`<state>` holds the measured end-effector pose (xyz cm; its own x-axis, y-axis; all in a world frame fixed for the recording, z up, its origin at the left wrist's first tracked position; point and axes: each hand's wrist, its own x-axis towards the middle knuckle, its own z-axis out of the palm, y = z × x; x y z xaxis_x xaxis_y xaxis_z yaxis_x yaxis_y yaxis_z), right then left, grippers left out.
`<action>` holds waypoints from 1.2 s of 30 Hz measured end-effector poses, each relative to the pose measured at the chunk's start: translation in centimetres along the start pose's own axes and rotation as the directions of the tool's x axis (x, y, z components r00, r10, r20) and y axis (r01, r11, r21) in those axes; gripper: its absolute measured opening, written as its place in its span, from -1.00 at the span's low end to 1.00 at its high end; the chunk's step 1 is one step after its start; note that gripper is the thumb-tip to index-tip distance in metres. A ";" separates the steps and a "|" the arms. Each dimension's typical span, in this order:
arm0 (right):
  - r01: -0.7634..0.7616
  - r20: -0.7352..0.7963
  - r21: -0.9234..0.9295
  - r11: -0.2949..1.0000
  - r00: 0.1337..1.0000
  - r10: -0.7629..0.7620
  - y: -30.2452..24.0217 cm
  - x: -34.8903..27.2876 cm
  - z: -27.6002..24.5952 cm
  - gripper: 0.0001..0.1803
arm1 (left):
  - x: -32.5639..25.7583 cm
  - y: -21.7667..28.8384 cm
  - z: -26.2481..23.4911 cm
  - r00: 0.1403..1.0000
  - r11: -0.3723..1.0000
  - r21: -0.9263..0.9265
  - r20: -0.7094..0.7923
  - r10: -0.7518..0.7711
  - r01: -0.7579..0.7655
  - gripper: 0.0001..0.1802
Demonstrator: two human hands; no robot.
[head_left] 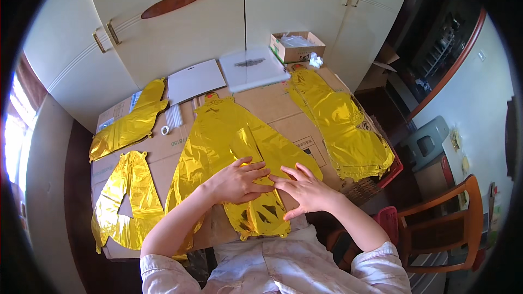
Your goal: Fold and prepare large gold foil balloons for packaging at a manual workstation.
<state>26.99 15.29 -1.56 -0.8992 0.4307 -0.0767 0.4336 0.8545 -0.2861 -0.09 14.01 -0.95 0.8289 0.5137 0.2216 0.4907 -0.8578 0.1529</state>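
Gold foil (255, 215) lay under the left hand (237, 181) and right hand (301, 191), both equally near, its long axis running toward the shirt (264, 264), fingers loosely spread.

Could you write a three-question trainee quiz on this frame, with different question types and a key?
1. True or false: the left hand and right hand are both over gold foil.
2. On which side of the person is the wooden chair?
3. Which is closest to the open cardboard box? A) white roll B) crumpled white wad C) wooden chair

Key: 1. True; 2. Right; 3. B
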 end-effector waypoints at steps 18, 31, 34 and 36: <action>0.206 -0.214 -0.112 0.972 0.950 -0.226 -2.6 -4.0 0.4 -0.67 | -0.5 -0.4 0.3 0.998 0.999 -0.044 0.061 -0.016 0.018 -0.54; 0.266 -0.445 -0.225 0.937 0.828 -0.342 -3.1 -3.9 3.1 -0.89 | -0.7 -0.5 0.7 0.989 0.997 0.061 0.135 -0.064 0.056 -0.43; 0.279 -0.446 -0.214 0.936 0.824 -0.348 -3.0 -4.0 3.4 -0.88 | -0.6 -0.4 0.7 0.994 0.998 0.044 0.097 -0.053 0.049 -0.40; 0.288 -0.447 -0.212 0.934 0.821 -0.355 -3.0 -4.0 3.5 -0.88 | -0.6 -0.5 0.7 0.994 0.998 0.034 0.096 -0.053 0.050 -0.39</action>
<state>29.11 10.03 -3.74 -0.8666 0.1805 0.4652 0.1582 0.9836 -0.0870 -0.64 14.06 -1.88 0.8238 0.5540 0.1198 0.5401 -0.8314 0.1306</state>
